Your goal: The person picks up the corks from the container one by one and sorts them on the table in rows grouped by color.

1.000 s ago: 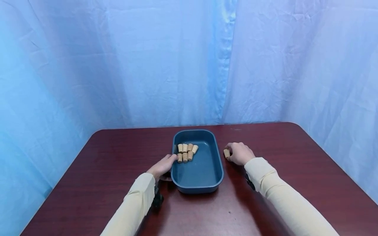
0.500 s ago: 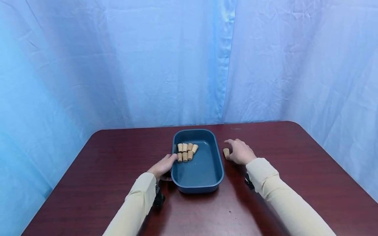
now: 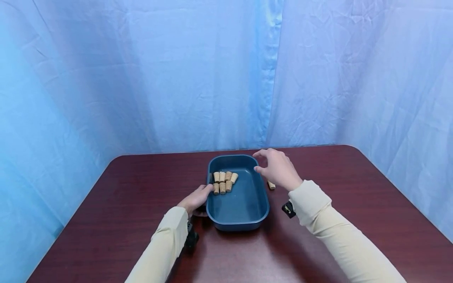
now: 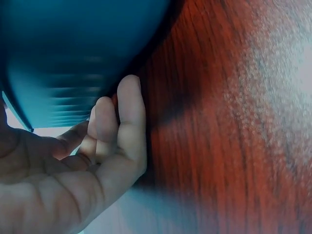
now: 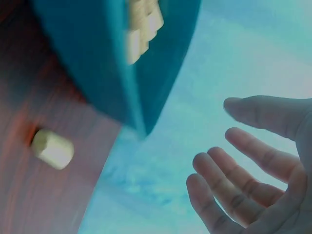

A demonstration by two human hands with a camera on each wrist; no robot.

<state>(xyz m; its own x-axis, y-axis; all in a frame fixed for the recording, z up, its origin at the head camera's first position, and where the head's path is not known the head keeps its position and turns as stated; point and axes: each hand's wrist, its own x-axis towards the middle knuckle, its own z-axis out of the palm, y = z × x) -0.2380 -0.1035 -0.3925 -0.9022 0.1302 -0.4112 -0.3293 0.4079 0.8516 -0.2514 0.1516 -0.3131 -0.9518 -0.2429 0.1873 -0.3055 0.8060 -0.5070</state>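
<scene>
A dark blue rectangular tray (image 3: 235, 226) stands on the table, with several tapered corks (image 3: 222, 182) grouped along its left side. My left hand (image 3: 194, 199) grips the tray's left wall, thumb over the rim; in the left wrist view its fingers (image 4: 130, 105) curl against the outside near the base. Raised by the tray's right rim, my right hand (image 3: 277, 167) has parted fingers with nothing between them, as the right wrist view confirms. One loose cork (image 3: 271, 185) lies on the table right of the tray, partly hidden by that hand; the right wrist view shows this loose cork (image 5: 52, 149) whole.
The dark red wooden table (image 3: 141, 184) extends on both sides of the tray. Pale blue curtains (image 3: 198, 78) hang behind its far edge. A dark wrist device (image 3: 288, 209) sits under the right sleeve.
My right hand has released the loose cork, then lifted and moved left towards the tray's rim. The cork stays on the table. My left hand keeps its hold on the tray.
</scene>
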